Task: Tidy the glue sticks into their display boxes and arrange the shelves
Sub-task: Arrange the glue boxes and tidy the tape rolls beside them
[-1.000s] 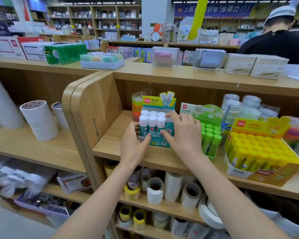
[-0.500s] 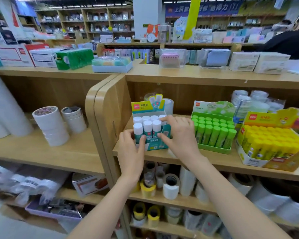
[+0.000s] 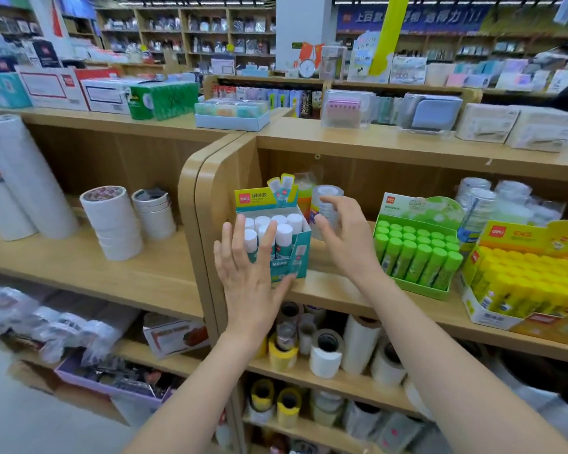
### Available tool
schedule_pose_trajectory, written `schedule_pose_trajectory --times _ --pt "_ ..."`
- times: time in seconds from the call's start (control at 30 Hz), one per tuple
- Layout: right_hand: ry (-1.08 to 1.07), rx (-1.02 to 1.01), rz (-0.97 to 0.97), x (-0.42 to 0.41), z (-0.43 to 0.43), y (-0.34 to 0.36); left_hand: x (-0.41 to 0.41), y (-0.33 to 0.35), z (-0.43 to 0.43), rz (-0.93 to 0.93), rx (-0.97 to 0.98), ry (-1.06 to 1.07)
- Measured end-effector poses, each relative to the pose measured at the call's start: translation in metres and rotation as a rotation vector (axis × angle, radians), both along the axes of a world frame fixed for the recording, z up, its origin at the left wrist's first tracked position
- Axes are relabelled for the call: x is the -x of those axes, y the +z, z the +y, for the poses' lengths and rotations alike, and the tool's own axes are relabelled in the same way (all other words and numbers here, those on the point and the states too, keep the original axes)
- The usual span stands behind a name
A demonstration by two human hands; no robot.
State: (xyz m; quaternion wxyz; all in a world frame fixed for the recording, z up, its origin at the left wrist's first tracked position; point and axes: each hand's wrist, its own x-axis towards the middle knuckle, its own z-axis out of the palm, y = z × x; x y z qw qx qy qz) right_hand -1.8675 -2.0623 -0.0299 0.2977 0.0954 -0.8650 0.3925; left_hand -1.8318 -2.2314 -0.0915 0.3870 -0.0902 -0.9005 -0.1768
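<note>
— Which step?
— I'm squaring up the teal display box (image 3: 287,257) at the left end of the shelf (image 3: 335,291). Its white-capped glue sticks (image 3: 283,231) stand upright inside, so I'd call this one filled. This is the arranging part.
— Hands?
— My left hand (image 3: 248,280) is flat, fingers straight and spread across the box's front-left corner, holding nothing. I can't confirm actual contact. My right hand (image 3: 346,239) hovers just right of the box, fingers wide and loosely bent, empty.
— Next?
— Probably a light nudge from both sides to line its front up with the shelf lip. Go gently: it looks tall and light and could tip.
— Room?
— It's tight on the left, with the side panel (image 3: 218,204) just beside the box. The clear tape stack (image 3: 326,204) sits right behind my right hand. There's bare board between this box and the green box (image 3: 416,257). The yellow box (image 3: 521,286) sits close to the lip, further right.
</note>
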Motion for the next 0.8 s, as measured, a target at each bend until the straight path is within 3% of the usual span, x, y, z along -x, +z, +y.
schedule_pose_trajectory --times 0.13,0.37,0.8 --pt "-0.074 -0.129 -0.223 0.024 0.004 0.009 0.006 0.001 0.006 -0.003 -0.032 0.017" --pt "-0.077 -0.039 -0.378 0.062 0.002 0.008 0.015 0.010 0.011 -0.060 -0.069 0.082" --pt "-0.015 0.106 -0.082 0.037 0.013 0.005 0.016 0.014 0.010 0.008 -0.101 0.029"
